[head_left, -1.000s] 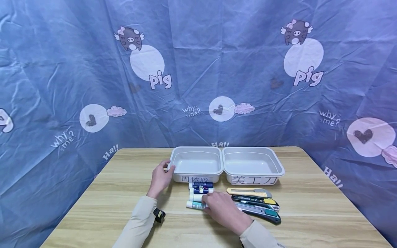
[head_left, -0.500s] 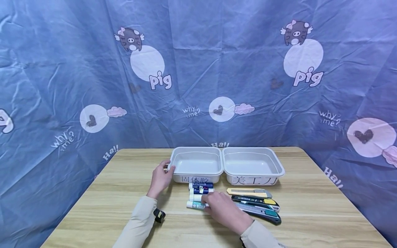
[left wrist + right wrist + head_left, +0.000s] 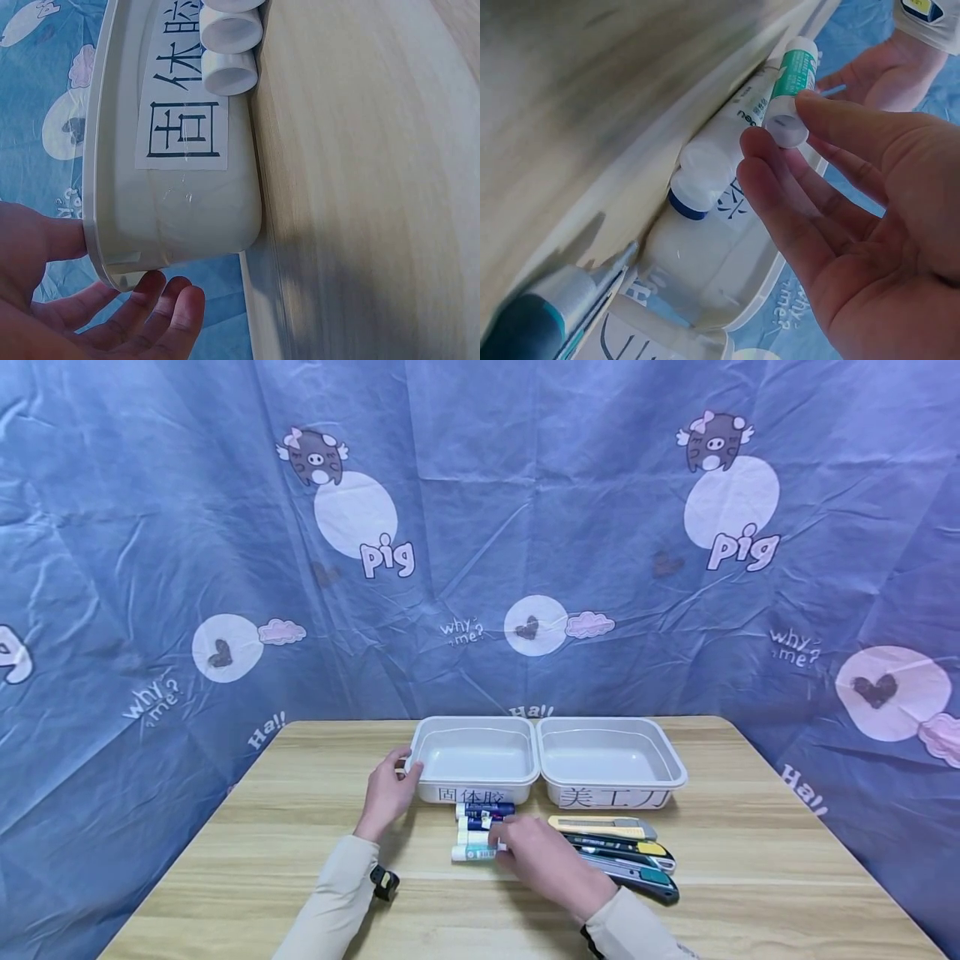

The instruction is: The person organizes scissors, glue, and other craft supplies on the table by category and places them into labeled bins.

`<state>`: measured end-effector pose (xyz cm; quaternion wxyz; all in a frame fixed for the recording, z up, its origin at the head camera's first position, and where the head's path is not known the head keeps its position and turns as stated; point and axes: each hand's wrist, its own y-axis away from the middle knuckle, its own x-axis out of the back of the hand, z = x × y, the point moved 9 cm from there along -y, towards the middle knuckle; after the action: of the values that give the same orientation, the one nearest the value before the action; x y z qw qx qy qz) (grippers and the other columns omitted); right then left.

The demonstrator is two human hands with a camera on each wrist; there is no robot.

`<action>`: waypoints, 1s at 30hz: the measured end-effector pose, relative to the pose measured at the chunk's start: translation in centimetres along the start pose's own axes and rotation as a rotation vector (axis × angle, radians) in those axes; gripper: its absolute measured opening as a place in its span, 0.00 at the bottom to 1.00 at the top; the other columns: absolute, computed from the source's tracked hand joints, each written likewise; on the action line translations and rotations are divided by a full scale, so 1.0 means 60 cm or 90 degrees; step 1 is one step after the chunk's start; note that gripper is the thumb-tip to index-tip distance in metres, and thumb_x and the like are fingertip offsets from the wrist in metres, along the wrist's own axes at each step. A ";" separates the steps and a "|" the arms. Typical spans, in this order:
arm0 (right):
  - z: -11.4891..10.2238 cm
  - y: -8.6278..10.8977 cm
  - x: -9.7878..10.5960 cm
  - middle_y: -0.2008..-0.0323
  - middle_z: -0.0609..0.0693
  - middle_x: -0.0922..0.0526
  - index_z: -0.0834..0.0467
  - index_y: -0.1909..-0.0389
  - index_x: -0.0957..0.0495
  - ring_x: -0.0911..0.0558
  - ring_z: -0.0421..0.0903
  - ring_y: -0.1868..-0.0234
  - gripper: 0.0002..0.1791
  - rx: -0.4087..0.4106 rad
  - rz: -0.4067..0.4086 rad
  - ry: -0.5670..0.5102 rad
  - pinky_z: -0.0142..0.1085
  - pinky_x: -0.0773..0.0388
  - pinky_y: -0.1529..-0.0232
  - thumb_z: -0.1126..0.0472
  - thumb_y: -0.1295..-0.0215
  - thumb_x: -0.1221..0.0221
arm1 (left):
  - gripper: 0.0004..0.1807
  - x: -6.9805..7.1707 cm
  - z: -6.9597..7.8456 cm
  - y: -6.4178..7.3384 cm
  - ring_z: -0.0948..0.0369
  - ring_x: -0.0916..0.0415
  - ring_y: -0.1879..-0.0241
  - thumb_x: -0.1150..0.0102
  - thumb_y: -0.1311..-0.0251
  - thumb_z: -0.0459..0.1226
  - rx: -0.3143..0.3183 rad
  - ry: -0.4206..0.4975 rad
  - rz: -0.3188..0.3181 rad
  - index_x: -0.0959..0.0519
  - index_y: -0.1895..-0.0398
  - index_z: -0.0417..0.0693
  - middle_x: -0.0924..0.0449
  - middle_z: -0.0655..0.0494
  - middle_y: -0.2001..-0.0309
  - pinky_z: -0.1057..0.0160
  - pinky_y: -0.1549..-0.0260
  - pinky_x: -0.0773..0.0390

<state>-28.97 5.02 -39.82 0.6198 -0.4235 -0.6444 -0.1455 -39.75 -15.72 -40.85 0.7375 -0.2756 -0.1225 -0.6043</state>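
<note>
In the head view my right hand (image 3: 551, 864) pinches a green-and-white glue stick (image 3: 476, 853) between thumb and fingertips. The right wrist view shows this glue stick (image 3: 793, 86) tilted and raised from the table, its white end towards the palm. Beside it lie a white glue stick (image 3: 471, 837) and two dark-blue ones, the nearer (image 3: 474, 823) partly covered by my fingers, the farther (image 3: 487, 810) against the left box. My left hand (image 3: 388, 793) grips the left corner of that white plastic box (image 3: 480, 782), thumb and fingers on its rim, as the left wrist view shows.
A second white box (image 3: 615, 783) with a paper label stands right of the first. Several utility knives lie in front of it: a yellow one (image 3: 600, 825), a black-and-yellow one (image 3: 618, 843) and a grey-green one (image 3: 637, 874). A blue printed cloth (image 3: 480, 527) hangs behind the table.
The right hand has risen slightly, lifting the green-and-white glue stick, which now covers more of the white one behind. The left hand stays at the box corner.
</note>
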 end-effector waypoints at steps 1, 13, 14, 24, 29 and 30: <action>0.001 0.000 0.002 0.68 0.45 0.12 0.54 0.65 0.13 0.17 0.37 0.71 0.08 0.001 0.002 -0.002 0.28 0.20 0.69 0.67 0.45 0.28 | 0.23 0.000 0.000 0.000 0.44 0.18 0.54 0.42 0.30 0.36 0.000 0.000 0.000 0.26 0.36 0.32 0.19 0.31 0.48 0.47 0.51 0.19; 0.011 -0.003 0.019 0.67 0.45 0.13 0.54 0.65 0.14 0.16 0.38 0.66 0.07 -0.006 0.010 -0.047 0.30 0.17 0.64 0.67 0.43 0.29 | 0.23 -0.001 -0.001 0.003 0.46 0.19 0.55 0.42 0.29 0.37 0.009 0.005 -0.005 0.26 0.35 0.33 0.19 0.31 0.47 0.49 0.54 0.19; 0.013 -0.003 0.020 0.66 0.45 0.13 0.54 0.65 0.14 0.16 0.38 0.66 0.07 -0.011 0.010 -0.052 0.30 0.17 0.64 0.68 0.42 0.29 | 0.24 -0.001 -0.001 0.003 0.46 0.19 0.55 0.42 0.29 0.37 0.010 0.005 -0.006 0.26 0.35 0.33 0.19 0.31 0.47 0.50 0.54 0.19; 0.021 -0.004 0.045 0.63 0.46 0.15 0.56 0.61 0.13 0.16 0.39 0.64 0.08 -0.042 0.072 -0.065 0.29 0.17 0.63 0.68 0.40 0.29 | 0.23 0.000 0.000 0.002 0.48 0.19 0.57 0.41 0.29 0.37 0.008 -0.001 -0.004 0.26 0.35 0.33 0.19 0.32 0.48 0.54 0.58 0.20; 0.022 -0.008 0.056 0.61 0.46 0.13 0.56 0.60 0.14 0.15 0.39 0.64 0.08 -0.047 0.092 -0.065 0.29 0.17 0.63 0.68 0.39 0.30 | 0.24 0.002 0.002 0.003 0.47 0.19 0.57 0.41 0.30 0.37 0.004 -0.001 -0.002 0.26 0.35 0.33 0.19 0.31 0.47 0.53 0.57 0.20; 0.022 -0.009 0.057 0.61 0.47 0.13 0.56 0.60 0.14 0.15 0.39 0.64 0.08 -0.045 0.096 -0.065 0.29 0.17 0.63 0.68 0.39 0.30 | 0.24 0.003 0.003 0.003 0.47 0.19 0.57 0.41 0.30 0.37 0.004 0.000 -0.002 0.26 0.35 0.33 0.19 0.31 0.47 0.53 0.57 0.20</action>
<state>-29.81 6.86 -36.71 0.5798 -0.4992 -0.6361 -0.0996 -39.52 -15.74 -40.66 0.7374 -0.2734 -0.1246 -0.6049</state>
